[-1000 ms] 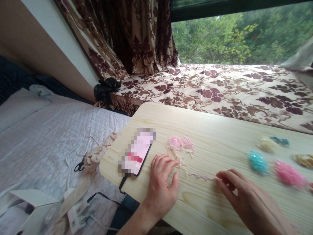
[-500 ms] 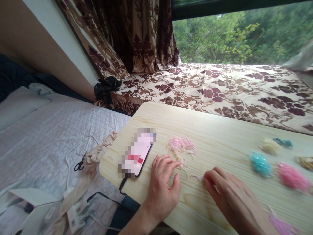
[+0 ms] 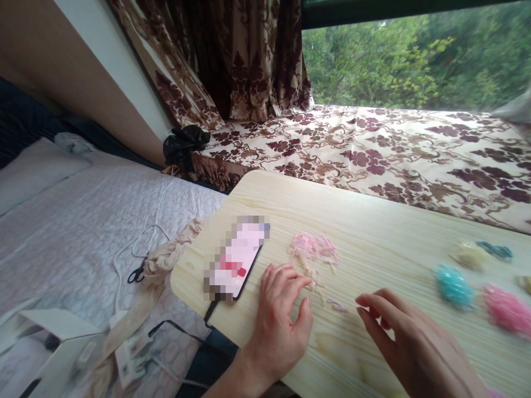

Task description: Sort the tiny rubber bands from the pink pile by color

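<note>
My left hand (image 3: 284, 312) lies on the wooden table (image 3: 373, 221) with its fingers stretched out and the thumb apart. Its index fingertip is at the pale trailing strands of a loose pile of pink thread (image 3: 311, 247). A short mauve strand (image 3: 338, 305) lies by itself on the wood between my two hands. To the right of it is my right hand (image 3: 409, 337), thumb and index fingertip slightly apart, with nothing visible between them. Beside my left hand a phone (image 3: 240, 262) lies face up, its screen partly blurred out.
Turquoise (image 3: 454, 286), pink (image 3: 508, 310) and cream bundles (image 3: 470, 254) lie at the right of the table, near a blue-grey one (image 3: 495, 250). A black cable (image 3: 211, 310) runs from the phone over the table edge. Scissors (image 3: 136, 275) and white cords lie on the bed (image 3: 83, 221).
My right hand has shifted slightly right, and its thumb and index fingertip have parted. My left hand stays by the thread pile. The whole view has shifted a little.
</note>
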A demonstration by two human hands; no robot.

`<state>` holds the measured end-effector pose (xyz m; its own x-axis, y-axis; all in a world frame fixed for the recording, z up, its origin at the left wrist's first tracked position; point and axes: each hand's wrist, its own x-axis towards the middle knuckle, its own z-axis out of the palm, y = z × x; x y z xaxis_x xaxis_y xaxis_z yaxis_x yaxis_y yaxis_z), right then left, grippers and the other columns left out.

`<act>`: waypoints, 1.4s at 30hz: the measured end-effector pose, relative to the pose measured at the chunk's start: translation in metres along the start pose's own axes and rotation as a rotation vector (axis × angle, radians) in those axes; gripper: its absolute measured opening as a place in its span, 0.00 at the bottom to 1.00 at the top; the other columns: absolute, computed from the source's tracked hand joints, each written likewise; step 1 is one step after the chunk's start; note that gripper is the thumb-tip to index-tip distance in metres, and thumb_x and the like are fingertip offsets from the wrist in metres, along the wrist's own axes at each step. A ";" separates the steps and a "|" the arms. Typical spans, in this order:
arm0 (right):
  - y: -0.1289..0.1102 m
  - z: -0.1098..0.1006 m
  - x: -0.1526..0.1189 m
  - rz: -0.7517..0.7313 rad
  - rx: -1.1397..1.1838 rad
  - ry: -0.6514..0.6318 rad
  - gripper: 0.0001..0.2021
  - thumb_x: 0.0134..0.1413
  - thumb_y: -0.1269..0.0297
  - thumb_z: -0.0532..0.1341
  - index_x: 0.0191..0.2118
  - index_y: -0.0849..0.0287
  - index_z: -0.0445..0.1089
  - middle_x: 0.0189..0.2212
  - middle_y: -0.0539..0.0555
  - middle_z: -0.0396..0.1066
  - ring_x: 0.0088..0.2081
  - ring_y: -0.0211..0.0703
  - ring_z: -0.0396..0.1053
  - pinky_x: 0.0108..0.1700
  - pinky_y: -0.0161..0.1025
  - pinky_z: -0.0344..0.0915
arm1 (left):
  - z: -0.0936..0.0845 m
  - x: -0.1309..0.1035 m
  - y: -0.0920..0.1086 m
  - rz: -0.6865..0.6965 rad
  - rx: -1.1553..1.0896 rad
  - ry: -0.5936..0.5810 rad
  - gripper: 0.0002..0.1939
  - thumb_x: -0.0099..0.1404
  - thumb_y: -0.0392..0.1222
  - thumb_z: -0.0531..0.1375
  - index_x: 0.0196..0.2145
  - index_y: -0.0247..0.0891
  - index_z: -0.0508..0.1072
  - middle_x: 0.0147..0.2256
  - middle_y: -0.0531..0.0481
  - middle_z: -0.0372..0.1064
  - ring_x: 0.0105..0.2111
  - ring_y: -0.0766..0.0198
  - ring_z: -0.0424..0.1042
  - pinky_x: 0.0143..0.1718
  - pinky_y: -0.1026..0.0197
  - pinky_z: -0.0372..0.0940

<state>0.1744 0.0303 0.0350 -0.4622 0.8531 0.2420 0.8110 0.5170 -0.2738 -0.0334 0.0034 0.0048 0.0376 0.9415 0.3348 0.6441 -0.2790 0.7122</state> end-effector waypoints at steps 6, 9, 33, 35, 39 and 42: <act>-0.006 0.005 0.003 -0.063 -0.068 -0.041 0.07 0.61 0.64 0.55 0.34 0.52 0.69 0.29 0.47 0.68 0.28 0.39 0.69 0.33 0.39 0.58 | -0.002 0.001 0.000 -0.001 0.004 -0.007 0.15 0.64 0.30 0.54 0.47 0.41 0.68 0.46 0.47 0.71 0.53 0.57 0.66 0.65 0.46 0.49; -0.010 0.006 0.013 -0.071 -0.087 -0.053 0.08 0.60 0.66 0.55 0.30 0.53 0.69 0.27 0.48 0.68 0.28 0.40 0.69 0.34 0.40 0.56 | -0.003 0.000 -0.001 0.006 0.001 -0.008 0.14 0.64 0.29 0.54 0.46 0.40 0.69 0.46 0.47 0.72 0.53 0.58 0.66 0.65 0.46 0.49; 0.055 -0.055 -0.084 0.258 0.128 0.070 0.13 0.59 0.49 0.58 0.31 0.52 0.70 0.33 0.51 0.71 0.33 0.39 0.72 0.32 0.32 0.68 | 0.007 -0.002 -0.010 0.071 0.113 0.057 0.14 0.65 0.33 0.54 0.46 0.43 0.71 0.47 0.48 0.73 0.52 0.55 0.69 0.61 0.43 0.57; 0.072 -0.062 -0.108 0.338 0.040 0.071 0.16 0.57 0.45 0.58 0.32 0.52 0.71 0.34 0.52 0.72 0.33 0.40 0.73 0.33 0.33 0.69 | 0.007 -0.003 -0.012 0.070 0.123 0.057 0.14 0.65 0.33 0.54 0.47 0.43 0.71 0.47 0.47 0.73 0.53 0.54 0.69 0.61 0.42 0.57; 0.077 -0.065 -0.127 0.364 0.065 0.045 0.18 0.56 0.43 0.58 0.29 0.52 0.72 0.28 0.51 0.72 0.29 0.39 0.73 0.31 0.32 0.70 | 0.008 -0.004 -0.013 0.059 0.135 0.050 0.13 0.65 0.34 0.55 0.46 0.42 0.72 0.48 0.46 0.72 0.53 0.53 0.68 0.61 0.42 0.59; 0.066 -0.064 -0.121 0.361 0.143 0.046 0.21 0.59 0.44 0.55 0.25 0.51 0.73 0.25 0.51 0.72 0.24 0.37 0.72 0.26 0.30 0.68 | 0.009 -0.003 -0.015 0.052 0.146 0.052 0.13 0.65 0.35 0.55 0.45 0.42 0.73 0.48 0.46 0.73 0.53 0.53 0.69 0.59 0.42 0.61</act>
<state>0.3068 -0.0436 0.0475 -0.1371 0.9796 0.1471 0.8587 0.1916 -0.4753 -0.0361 0.0062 -0.0127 0.0372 0.9144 0.4030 0.7465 -0.2936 0.5971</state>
